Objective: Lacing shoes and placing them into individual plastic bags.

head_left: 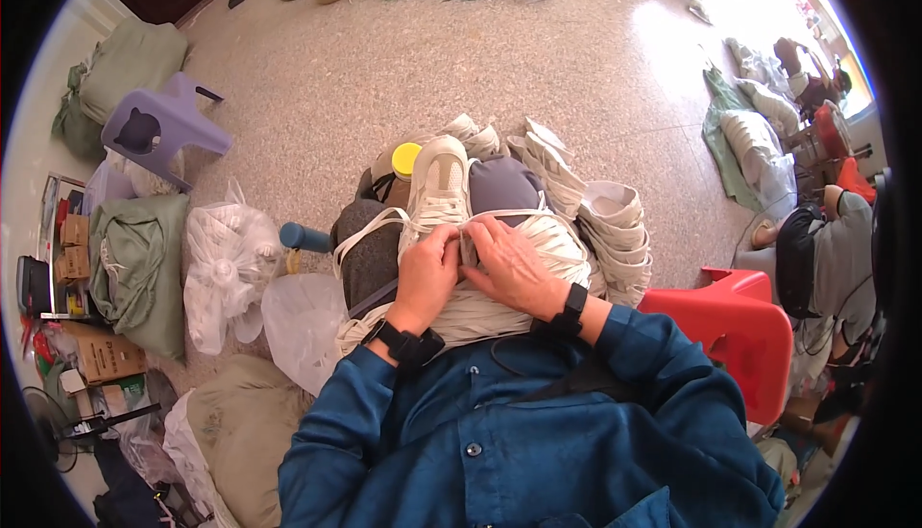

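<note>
A cream sneaker upper [440, 182] lies on my lap, its toe pointing away from me. My left hand [428, 276] is closed at the lacing near the ankle opening. Pressed close beside it, my right hand [511, 267] pinches at the same place. Both hands appear to grip the cream shoelace [369, 228], which loops out to the left; the fingertips hide exactly where. Across my lap, under my wrists, rests a thick bundle of cream laces [552, 245]. More cream shoe uppers [615, 235] are stacked by my right knee.
A red plastic stool [735, 312] stands close on my right. To the left are a purple stool [178, 120], a filled plastic bag [229, 264] and green sacks [139, 264]. A yellow lid [405, 158] shows beyond my left knee. Other people sit at far right among bagged shoe parts.
</note>
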Tool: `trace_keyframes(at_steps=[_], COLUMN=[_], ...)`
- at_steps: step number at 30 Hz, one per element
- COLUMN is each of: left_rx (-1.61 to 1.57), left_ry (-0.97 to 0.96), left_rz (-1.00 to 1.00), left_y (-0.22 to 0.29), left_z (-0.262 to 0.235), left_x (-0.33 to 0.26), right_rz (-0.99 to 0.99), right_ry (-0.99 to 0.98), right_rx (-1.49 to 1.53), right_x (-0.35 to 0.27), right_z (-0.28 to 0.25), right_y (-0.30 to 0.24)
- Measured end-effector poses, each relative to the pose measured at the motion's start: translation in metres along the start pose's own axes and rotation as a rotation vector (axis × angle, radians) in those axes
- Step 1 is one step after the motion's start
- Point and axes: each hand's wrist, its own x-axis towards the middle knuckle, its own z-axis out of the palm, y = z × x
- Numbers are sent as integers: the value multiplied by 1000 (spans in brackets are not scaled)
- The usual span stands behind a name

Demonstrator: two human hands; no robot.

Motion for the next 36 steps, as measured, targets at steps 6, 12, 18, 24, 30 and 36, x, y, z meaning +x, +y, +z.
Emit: trace_keyframes(at_steps=[6,12,18,24,30,36], left_rx=[556,649,589,522,666,757], left_ry=[36,246,92,131,42,4], left_rz=[100,-172,14,260,451,455], left_y=[13,-12,-6,7,9,9], left_z=[-32,-160,-143,-90,-57,-51], left_x=[-4,-41,-58,-29,-1,10], right_rz=[3,-73,-93,-84,90,-107], right_ry=[-6,104,307,132,-82,42], right_rx=[-24,-7,-181,-91,294,-104], right_x=[0,3,18,20,2,8], right_z=[2,3,-10,-10,-6,0], right_y=[1,4,8,22,4,5])
